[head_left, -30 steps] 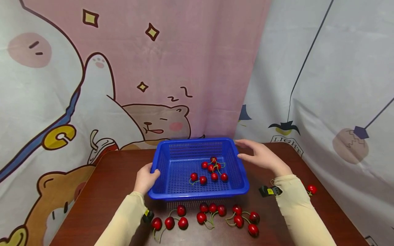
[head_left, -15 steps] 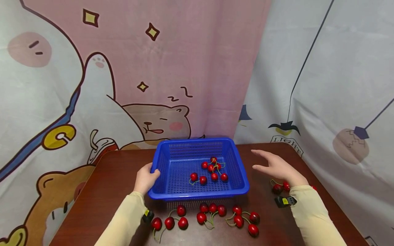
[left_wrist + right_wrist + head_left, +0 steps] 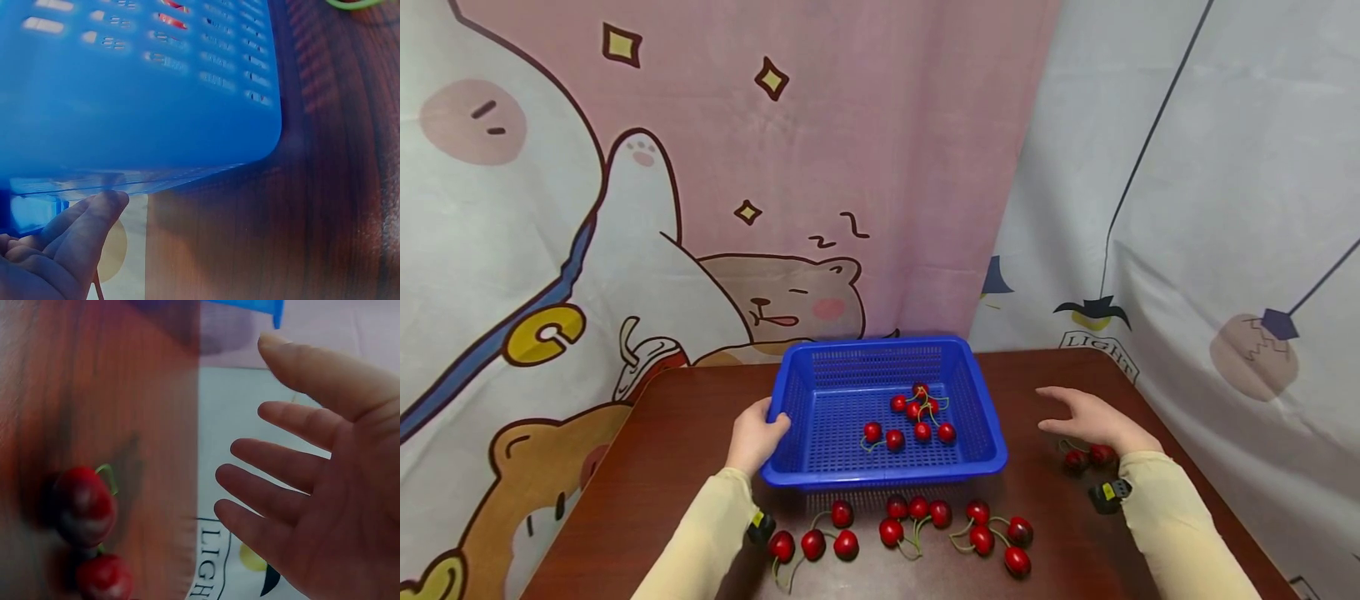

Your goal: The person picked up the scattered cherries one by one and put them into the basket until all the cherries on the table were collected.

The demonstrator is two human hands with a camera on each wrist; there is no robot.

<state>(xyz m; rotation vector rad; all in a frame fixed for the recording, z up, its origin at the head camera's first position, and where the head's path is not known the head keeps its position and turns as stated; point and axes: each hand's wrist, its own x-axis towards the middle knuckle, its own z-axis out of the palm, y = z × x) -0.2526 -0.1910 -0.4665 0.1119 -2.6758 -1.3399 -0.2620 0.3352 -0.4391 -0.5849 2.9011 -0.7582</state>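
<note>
My left hand (image 3: 756, 435) grips the left rim of a blue plastic basket (image 3: 883, 478), thumb over the edge. In the left wrist view its fingers (image 3: 87, 240) reach along the outside of the basket wall (image 3: 137, 119). Several red cherries (image 3: 922, 431) with green stems lie on the basket's bottom, mostly toward its right half. To the right of the basket, my right hand (image 3: 1093, 419) is held in the air with nothing in it, fingers spread apart. Just below it are red cherries (image 3: 1077, 460), two of which show as dark red cherries (image 3: 84, 506) in the right wrist view.
In front of the basket, several more cherries (image 3: 981, 540) lie in loose clusters on the brown wooden table (image 3: 677, 433). A printed curtain (image 3: 910, 167) with cartoon animals hangs right behind the table's back edge.
My right hand has moved away from the basket's right rim, rightward and down toward the cherries at the right. My left hand and the basket have stayed put.
</note>
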